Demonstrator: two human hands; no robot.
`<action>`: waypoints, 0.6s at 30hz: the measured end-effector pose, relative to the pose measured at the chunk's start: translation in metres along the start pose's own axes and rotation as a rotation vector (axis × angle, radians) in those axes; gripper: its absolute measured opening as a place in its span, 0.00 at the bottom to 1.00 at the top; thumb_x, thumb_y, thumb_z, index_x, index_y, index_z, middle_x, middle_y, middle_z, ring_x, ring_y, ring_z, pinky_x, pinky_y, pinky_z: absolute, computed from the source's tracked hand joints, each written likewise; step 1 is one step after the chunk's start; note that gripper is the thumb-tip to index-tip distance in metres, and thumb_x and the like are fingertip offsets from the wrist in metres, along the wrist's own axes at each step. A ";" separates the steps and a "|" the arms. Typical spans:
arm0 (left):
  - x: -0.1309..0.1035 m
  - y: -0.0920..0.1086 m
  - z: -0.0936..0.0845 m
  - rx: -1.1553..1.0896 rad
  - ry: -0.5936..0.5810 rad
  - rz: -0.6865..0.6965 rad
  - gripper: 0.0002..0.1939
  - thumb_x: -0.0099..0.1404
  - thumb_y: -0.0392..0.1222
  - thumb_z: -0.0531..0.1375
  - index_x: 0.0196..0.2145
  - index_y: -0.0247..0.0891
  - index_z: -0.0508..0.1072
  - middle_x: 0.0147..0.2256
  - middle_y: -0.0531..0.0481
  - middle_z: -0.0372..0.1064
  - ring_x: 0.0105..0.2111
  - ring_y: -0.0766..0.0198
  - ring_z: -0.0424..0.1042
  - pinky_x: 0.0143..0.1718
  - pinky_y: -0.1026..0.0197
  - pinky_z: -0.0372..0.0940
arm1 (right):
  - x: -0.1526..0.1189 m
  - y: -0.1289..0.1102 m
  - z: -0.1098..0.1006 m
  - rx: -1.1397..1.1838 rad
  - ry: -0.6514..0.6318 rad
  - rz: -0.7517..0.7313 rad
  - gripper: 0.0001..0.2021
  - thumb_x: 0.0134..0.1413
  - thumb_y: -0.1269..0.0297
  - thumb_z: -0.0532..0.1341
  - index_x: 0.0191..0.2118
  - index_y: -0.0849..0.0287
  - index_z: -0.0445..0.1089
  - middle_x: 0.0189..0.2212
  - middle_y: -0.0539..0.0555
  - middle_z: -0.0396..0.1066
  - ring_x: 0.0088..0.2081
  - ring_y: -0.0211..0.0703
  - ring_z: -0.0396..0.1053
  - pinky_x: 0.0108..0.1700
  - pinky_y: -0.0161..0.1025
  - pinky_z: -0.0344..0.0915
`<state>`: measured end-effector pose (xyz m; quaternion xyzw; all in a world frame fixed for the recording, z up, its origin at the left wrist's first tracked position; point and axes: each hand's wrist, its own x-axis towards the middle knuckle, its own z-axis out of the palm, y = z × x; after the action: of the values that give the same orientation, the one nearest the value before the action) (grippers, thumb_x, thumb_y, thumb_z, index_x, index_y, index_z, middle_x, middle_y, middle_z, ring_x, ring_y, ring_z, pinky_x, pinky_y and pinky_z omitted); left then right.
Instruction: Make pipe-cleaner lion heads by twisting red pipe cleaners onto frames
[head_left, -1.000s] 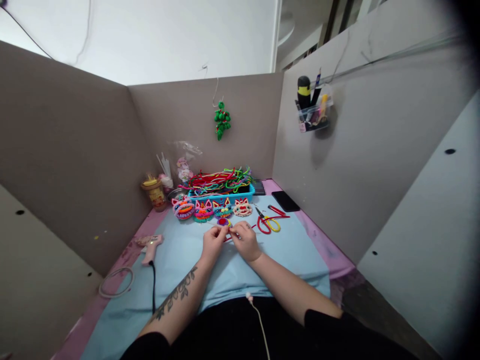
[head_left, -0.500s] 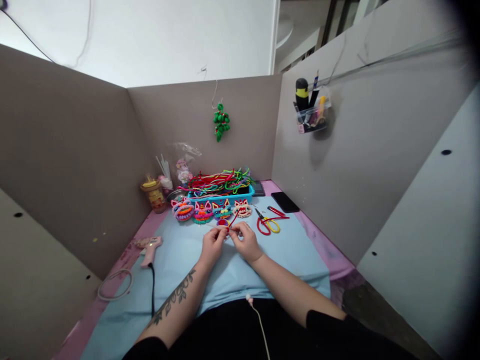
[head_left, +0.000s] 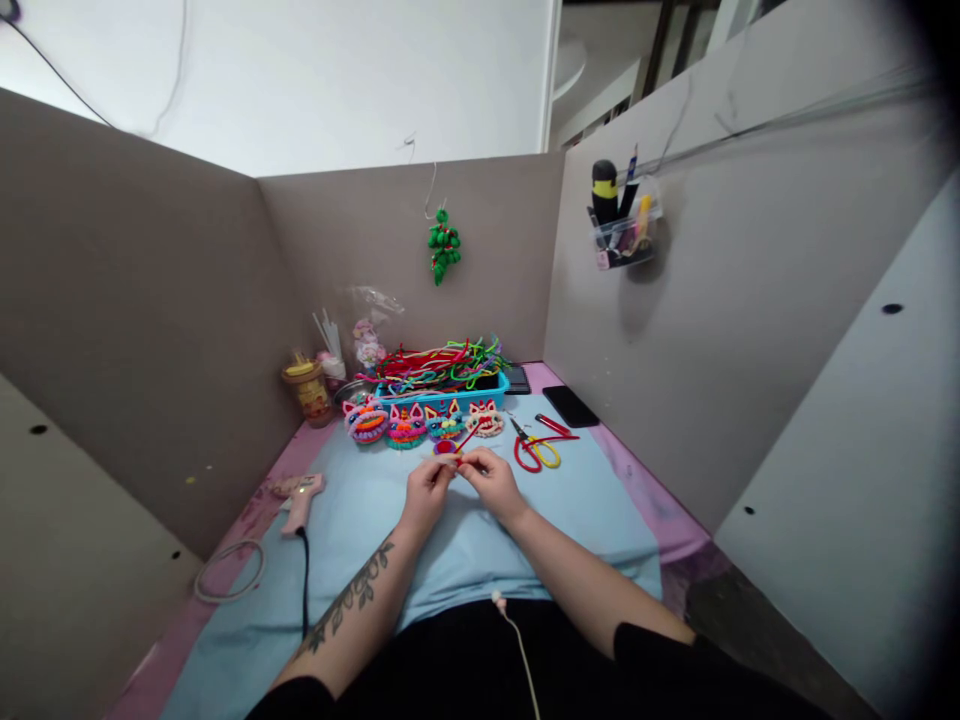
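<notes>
My left hand [head_left: 429,487] and my right hand [head_left: 489,480] meet over the blue cloth, thumbs and forefingers pinched together. Between them is a red pipe cleaner [head_left: 470,436], its free end slanting up to the right; the part inside my fingertips is mostly covered. Just beyond my fingers lies a small round red and purple piece [head_left: 445,448]. Behind that stand several fuzzy animal-head figures, among them a purple and orange one [head_left: 366,421], a pink one [head_left: 406,425], a teal one [head_left: 445,420] and a cream one [head_left: 485,419].
A blue basket [head_left: 442,399] heaped with colourful pipe cleaners stands at the back. Scissors [head_left: 536,446] and a black phone [head_left: 570,406] lie to the right. At left are a pink glue gun [head_left: 302,502] with its cable and a cup [head_left: 308,393]. Partition walls enclose the table.
My fingertips have shifted slightly around the red pipe cleaner, and less of the red shows between them. The things on the table have stayed put.
</notes>
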<state>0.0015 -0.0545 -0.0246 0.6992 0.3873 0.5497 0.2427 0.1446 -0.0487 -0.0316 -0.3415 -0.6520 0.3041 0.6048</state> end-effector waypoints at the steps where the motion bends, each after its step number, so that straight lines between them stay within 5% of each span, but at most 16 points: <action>1: 0.000 0.000 0.000 -0.006 0.009 -0.009 0.10 0.62 0.44 0.55 0.33 0.37 0.74 0.36 0.46 0.73 0.33 0.62 0.71 0.36 0.60 0.65 | 0.000 -0.001 0.000 -0.001 -0.003 -0.007 0.04 0.51 0.66 0.61 0.29 0.58 0.71 0.27 0.51 0.67 0.29 0.38 0.64 0.33 0.35 0.61; 18: 0.005 0.008 0.005 -0.114 0.022 -0.163 0.10 0.57 0.45 0.58 0.26 0.35 0.72 0.25 0.50 0.69 0.24 0.67 0.66 0.27 0.65 0.62 | -0.003 -0.006 -0.001 -0.222 0.071 -0.193 0.05 0.54 0.69 0.55 0.31 0.58 0.68 0.29 0.52 0.66 0.34 0.41 0.64 0.37 0.38 0.63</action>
<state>0.0087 -0.0549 -0.0171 0.6446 0.4136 0.5568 0.3216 0.1454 -0.0547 -0.0280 -0.3526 -0.6895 0.1585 0.6124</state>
